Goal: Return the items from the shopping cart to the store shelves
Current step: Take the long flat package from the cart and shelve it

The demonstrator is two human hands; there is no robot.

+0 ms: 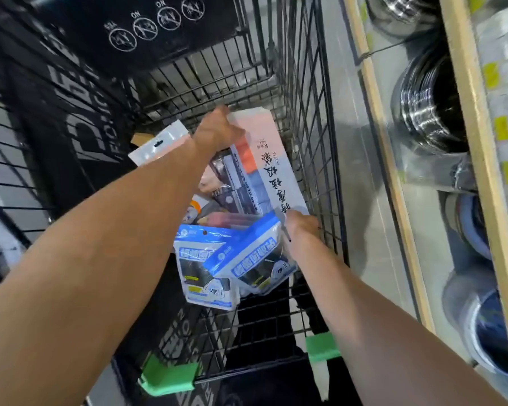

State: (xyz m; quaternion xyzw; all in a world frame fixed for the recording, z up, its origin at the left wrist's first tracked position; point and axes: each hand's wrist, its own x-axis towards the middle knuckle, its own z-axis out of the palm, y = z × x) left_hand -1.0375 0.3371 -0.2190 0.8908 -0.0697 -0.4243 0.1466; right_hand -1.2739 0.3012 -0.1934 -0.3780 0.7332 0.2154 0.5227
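Inside the black wire shopping cart (314,118) lies a long flat white package (279,177) with black characters and orange and grey colour blocks. My left hand (217,131) grips its far end and my right hand (304,225) grips its near corner. Below it rest two blue-and-white pouches (206,273), with a third white hang-tab packet (159,143) under my left forearm. More packets lie beneath, partly hidden by the arms.
Wooden-edged store shelves (475,118) run along the right, holding stacked wrapped pans and bowls (425,106). Grey floor (364,159) separates cart and shelves. Green clips (167,376) mark the cart's near rim. A black printed panel (79,118) lines the cart's left side.
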